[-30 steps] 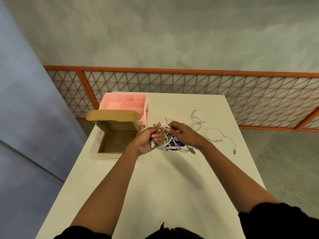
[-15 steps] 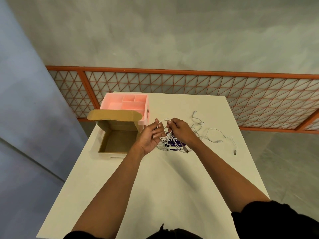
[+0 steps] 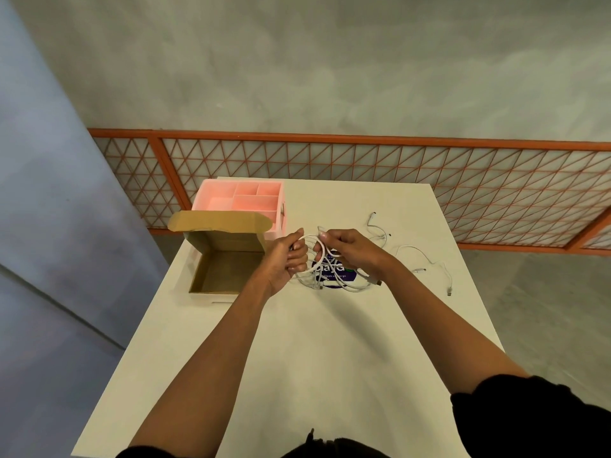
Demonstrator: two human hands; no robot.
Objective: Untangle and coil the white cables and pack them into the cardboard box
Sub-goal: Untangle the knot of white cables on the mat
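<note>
The white cables (image 3: 344, 287) are in a tangle at the middle of the table (image 3: 314, 358), partly lifted. Their upper loops run between the two hands, and the lower strands hang down to the tabletop over a round purple sticker (image 3: 334, 280). One strand arcs from hand to hand as a single loop (image 3: 310, 238). A connector sticks out at the right edge of the bundle.

The left grip (image 3: 287, 259) is closed, with its fingers curled round a strand at the left of the tangle and its thumb up. The right grip (image 3: 350, 251) is also closed. Its fingertips pinch the cables at the top of the loop while more strands drop below its palm. The two hands are close together but do not touch.

More loose cables (image 3: 410, 249) lie spread flat on the table to the right of the hands, with their plugs pointing apart.

The cardboard box (image 3: 228, 272) sits just left of the left hand, near the left edge of the table. It is open, with its lid flap (image 3: 218, 223) standing up on the far side, and none of the cables is in it. A pink organiser (image 3: 244, 200) with several compartments stands just behind it at the far left corner of the table.

Both forearms are bare and end in black sleeves (image 3: 529, 411). Beyond the table an orange lattice fence (image 3: 363, 160) runs along a grey wall.
</note>
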